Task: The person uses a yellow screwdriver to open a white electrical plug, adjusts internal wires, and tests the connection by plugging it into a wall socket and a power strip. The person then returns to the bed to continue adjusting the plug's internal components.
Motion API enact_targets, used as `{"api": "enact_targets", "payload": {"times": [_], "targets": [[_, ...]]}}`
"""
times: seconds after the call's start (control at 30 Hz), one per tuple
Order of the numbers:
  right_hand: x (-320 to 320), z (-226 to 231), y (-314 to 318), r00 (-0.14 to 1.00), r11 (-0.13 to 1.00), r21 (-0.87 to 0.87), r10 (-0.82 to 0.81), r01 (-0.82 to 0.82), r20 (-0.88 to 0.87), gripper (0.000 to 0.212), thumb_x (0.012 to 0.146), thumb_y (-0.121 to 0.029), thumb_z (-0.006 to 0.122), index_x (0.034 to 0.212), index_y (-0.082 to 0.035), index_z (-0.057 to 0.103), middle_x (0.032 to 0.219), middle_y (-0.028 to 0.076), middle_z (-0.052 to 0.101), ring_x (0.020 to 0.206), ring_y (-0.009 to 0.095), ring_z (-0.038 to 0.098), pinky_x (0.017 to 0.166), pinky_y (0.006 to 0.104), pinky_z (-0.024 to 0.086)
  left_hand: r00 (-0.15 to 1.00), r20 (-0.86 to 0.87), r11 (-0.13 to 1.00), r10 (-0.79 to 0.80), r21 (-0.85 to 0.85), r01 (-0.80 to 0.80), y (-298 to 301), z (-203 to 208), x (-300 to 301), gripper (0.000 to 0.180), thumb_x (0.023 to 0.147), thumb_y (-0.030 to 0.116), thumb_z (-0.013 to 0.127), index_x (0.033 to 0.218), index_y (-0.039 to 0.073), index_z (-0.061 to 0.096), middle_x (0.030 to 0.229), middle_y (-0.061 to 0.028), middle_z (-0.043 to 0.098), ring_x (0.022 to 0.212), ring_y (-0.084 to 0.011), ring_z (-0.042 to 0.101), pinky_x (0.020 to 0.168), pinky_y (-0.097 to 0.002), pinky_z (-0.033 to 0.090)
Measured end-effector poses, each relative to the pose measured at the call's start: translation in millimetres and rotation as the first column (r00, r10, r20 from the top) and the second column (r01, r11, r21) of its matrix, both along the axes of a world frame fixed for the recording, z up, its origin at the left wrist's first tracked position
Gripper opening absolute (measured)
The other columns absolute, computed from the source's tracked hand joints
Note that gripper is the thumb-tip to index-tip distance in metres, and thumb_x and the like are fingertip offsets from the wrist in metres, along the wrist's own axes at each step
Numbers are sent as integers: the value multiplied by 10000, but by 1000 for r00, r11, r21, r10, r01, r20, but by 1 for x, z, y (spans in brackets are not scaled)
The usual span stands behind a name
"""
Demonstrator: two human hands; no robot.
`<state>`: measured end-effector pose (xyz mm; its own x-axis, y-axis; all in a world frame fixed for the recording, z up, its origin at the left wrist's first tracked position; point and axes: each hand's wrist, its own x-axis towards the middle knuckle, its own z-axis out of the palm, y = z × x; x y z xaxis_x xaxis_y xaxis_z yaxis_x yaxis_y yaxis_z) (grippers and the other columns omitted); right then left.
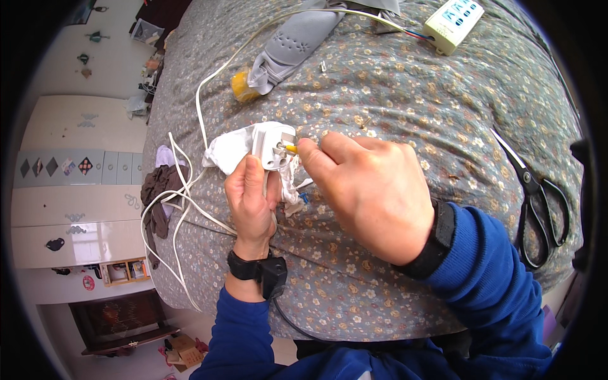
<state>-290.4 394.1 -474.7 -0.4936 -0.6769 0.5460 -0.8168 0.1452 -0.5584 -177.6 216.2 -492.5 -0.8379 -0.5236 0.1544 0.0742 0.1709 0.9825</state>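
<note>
My left hand (250,193) grips a white electrical plug (273,136) with metal pins, its pinned face turned toward my right hand. My right hand (370,190) is closed, thumb and fingers pinching a small yellow-handled tool (291,149) that looks like a screwdriver. Its thin metal tip points at the plug face; whether it touches is too small to tell. Most of the tool is hidden in my fingers. White cloth (229,150) lies just left of the plug. Beneath it is a crumpled whitish bit (292,206) with a blue piece.
White cable (183,190) loops on the left and runs to a white box (453,25) with coloured wires. Black-handled scissors (535,202) lie open at right. A grey cloth item (288,47) with a yellow end (242,87) lies above, brown cloth (161,196) at the bed's left edge.
</note>
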Motion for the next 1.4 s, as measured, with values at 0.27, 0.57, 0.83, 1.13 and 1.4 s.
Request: {"api": "enact_targets", "payload": {"times": [0.27, 0.57, 0.83, 1.13, 1.4], "targets": [[-18, -10, -4, 956, 995, -81, 75, -54, 283, 114, 879, -83, 621, 862, 14, 678, 721, 189, 616, 664, 396, 621, 580, 458, 492, 999, 16, 998, 41, -37, -41, 4, -1, -3, 436, 1081, 382, 406, 1103, -2, 611, 549, 38, 430, 426, -36, 302, 408, -211, 246], [-15, -11, -6, 899, 997, -52, 68, -51, 432, 173, 888, -129, 663, 871, 44, 675, 683, 220, 625, 638, 387, 629, 590, 426, 482, 1000, -23, 998, -3, -69, 2, -1, -2, 1, 488, 1056, 347, 507, 1320, -57, 574, 623, 71, 474, 479, 5, 353, 427, -185, 244], [-19, -14, -6, 905, 997, -67, 63, -38, 420, 118, 840, -86, 695, 857, 19, 644, 756, 185, 629, 690, 364, 623, 604, 423, 482, 1000, -22, 994, 2, -112, -4, -1, -2, 1, 473, 1045, 330, 540, 1305, -64, 586, 636, 83, 471, 497, 8, 355, 441, -188, 245], [-12, -14, -10, 976, 994, -2, -105, 108, 190, 134, 812, -73, 709, 806, -40, 579, 877, 132, 587, 785, 371, 629, 657, 457, 509, 996, 19, 970, 91, -229, -85, 3, -6, -2, 458, 1057, 402, 481, 1098, -22, 651, 577, 65, 442, 432, -13, 310, 397, -206, 231], [-17, -19, -5, 984, 993, 119, 4, -26, 180, 155, 825, -85, 696, 837, 7, 571, 833, 176, 623, 783, 395, 642, 667, 469, 516, 997, 15, 975, 70, -211, -65, 4, -7, -4, 464, 1060, 401, 473, 1108, -26, 651, 581, 59, 455, 437, -13, 316, 401, -208, 235]]}}
